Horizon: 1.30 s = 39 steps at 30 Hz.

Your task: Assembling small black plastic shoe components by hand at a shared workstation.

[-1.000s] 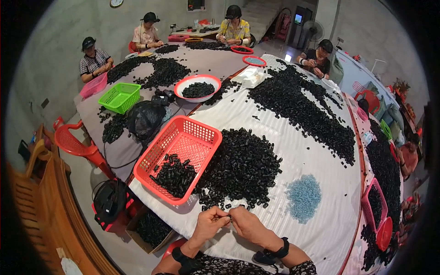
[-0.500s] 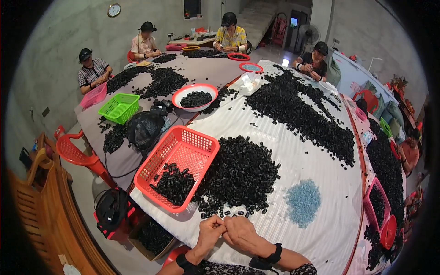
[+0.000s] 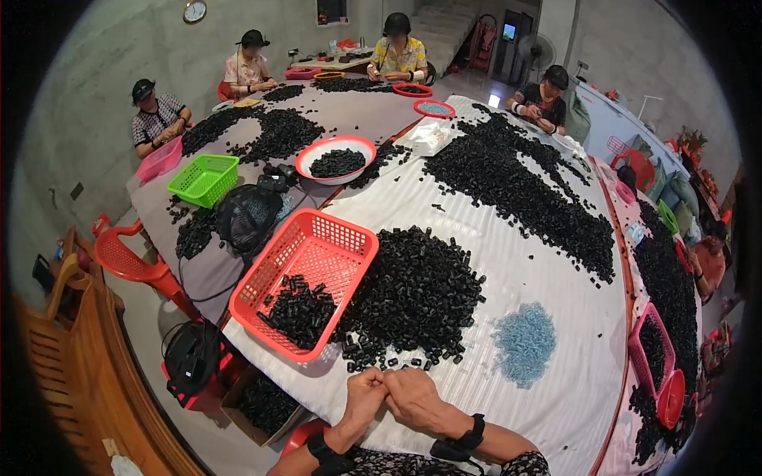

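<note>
Concrete walls enclose a long white-covered table at which several seated people are occupied. Since the earlier frame, the left hand and right hand have been drawn closer to the table edge and are pressed together, fingers curled; whether a piece is pinched cannot be told. Black parts are heaped just beyond the hands, with a red basket beyond them to the left and blue pieces to the right.

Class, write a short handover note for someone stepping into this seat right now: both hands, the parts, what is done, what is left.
Left hand and right hand meet fingertip to fingertip at the table edge; what they pinch is too small to tell.
Black parts pile lies just ahead, small blue pieces to the right.
Done: the red basket holds a small heap in one corner.
Left: most of the pile.
</note>
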Tool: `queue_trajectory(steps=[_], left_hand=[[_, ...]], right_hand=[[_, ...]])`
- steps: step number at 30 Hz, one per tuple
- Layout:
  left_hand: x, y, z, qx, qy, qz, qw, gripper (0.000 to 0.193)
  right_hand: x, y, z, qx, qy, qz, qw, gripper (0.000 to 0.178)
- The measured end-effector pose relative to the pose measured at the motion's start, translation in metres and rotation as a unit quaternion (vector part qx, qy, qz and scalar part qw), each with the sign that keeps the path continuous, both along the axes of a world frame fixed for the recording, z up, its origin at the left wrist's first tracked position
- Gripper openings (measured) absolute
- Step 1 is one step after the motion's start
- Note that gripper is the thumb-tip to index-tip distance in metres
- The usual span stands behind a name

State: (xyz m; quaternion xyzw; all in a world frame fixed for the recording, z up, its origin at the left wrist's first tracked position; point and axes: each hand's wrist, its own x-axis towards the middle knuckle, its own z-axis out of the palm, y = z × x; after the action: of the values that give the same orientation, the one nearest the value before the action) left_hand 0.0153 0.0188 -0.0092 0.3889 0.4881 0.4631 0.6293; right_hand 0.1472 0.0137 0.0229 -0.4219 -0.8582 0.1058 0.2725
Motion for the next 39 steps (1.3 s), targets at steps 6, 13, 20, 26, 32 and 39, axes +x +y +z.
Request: queue_trajectory(steps=[6, 13, 20, 26, 32, 39], left_hand=[[-0.002, -0.004, 0.012, -0.042, -0.073, -0.044, 0.995, 0.01], [0.003, -0.001, 0.008, -0.028, -0.107, -0.073, 0.991, 0.022], [-0.003, 0.006, 0.02, -0.012, -0.037, -0.079, 0.996, 0.019], [-0.026, 0.027, 0.049, 0.075, 0.066, -0.011, 0.995, 0.015], [-0.065, 0.047, 0.054, 0.196, 0.153, 0.078, 0.965, 0.017], [-0.09, 0.074, 0.062, 0.295, 0.333, 0.134, 0.885, 0.017]], right_hand=[[0.006, -0.007, 0.003, 0.008, 0.037, -0.015, 0.999, 0.039], [0.012, -0.01, -0.001, -0.043, 0.029, -0.024, 0.998, 0.044], [0.016, -0.011, -0.005, 0.021, 0.043, -0.045, 0.998, 0.039], [0.089, -0.019, -0.005, -0.045, 0.014, -0.129, 0.991, 0.019], [0.147, -0.017, -0.015, -0.066, 0.005, -0.286, 0.956, 0.006], [0.129, 0.014, -0.021, -0.032, -0.046, -0.234, 0.971, 0.011]])
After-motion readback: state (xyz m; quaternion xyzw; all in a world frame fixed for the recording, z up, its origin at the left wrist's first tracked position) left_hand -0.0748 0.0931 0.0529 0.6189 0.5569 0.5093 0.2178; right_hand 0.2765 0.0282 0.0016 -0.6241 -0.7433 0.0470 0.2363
